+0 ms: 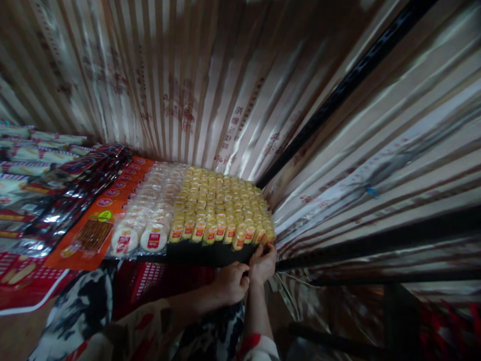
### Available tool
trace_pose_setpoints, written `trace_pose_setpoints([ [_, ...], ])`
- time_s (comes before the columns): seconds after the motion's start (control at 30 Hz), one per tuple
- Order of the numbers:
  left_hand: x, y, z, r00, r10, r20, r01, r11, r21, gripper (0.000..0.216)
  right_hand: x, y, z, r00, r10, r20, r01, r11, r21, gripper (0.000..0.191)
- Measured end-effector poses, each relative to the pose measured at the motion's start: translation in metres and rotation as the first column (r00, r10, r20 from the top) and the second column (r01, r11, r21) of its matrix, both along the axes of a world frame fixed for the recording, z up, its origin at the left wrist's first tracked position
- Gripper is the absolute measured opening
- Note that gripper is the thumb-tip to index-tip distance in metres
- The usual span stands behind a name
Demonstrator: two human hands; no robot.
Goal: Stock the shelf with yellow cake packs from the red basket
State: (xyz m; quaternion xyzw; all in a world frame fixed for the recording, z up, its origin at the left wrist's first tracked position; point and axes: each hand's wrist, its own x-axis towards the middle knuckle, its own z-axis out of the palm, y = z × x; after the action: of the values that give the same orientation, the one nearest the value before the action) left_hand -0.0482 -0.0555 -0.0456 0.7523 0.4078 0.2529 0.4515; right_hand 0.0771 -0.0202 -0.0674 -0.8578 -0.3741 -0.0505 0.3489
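At the front right corner of the shelf (203, 254), my right hand (263, 263) has its fingers curled up against the last small yellow snack packets (220, 205). Whether it grips one of them is hidden. Just left of it, my left hand (232, 282) is closed with the fingers bent in, close to my right wrist. What lies inside that hand does not show. The yellow packets stand in several tight rows, their red labels facing me. Left of them are two rows of round white crackers in clear wrappers (154, 235).
Orange packs of brown sticks (93, 233), dark shiny packs (56, 220) and white-topped packs (33, 165) continue leftward. A red basket (30, 276) sits below. Striped sheeting (180, 80) hangs behind and to the right, crossed by black poles (338, 100).
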Motion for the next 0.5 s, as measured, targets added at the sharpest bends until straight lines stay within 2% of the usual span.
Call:
trace_pose_setpoints([
  [0.17, -0.01, -0.008, -0.005, 1.0, 0.01, -0.002, -0.01, 1.0, 0.02, 0.031, -0.002, -0.003, -0.004, 0.997, -0.015, 0.076, 0.006, 0.992, 0.125, 0.037],
  [0.33, -0.024, -0.022, -0.009, 0.997, 0.061, 0.053, -0.066, 0.992, 0.107, 0.03, 0.002, -0.003, -0.009, 0.995, 0.021, 0.102, -0.035, 0.99, 0.139, 0.04],
  [0.5, -0.059, -0.04, -0.015, 0.979, 0.125, 0.161, -0.135, 0.989, 0.058, 0.028, 0.005, -0.006, -0.014, 0.988, 0.091, 0.126, -0.109, 0.984, 0.143, 0.047],
])
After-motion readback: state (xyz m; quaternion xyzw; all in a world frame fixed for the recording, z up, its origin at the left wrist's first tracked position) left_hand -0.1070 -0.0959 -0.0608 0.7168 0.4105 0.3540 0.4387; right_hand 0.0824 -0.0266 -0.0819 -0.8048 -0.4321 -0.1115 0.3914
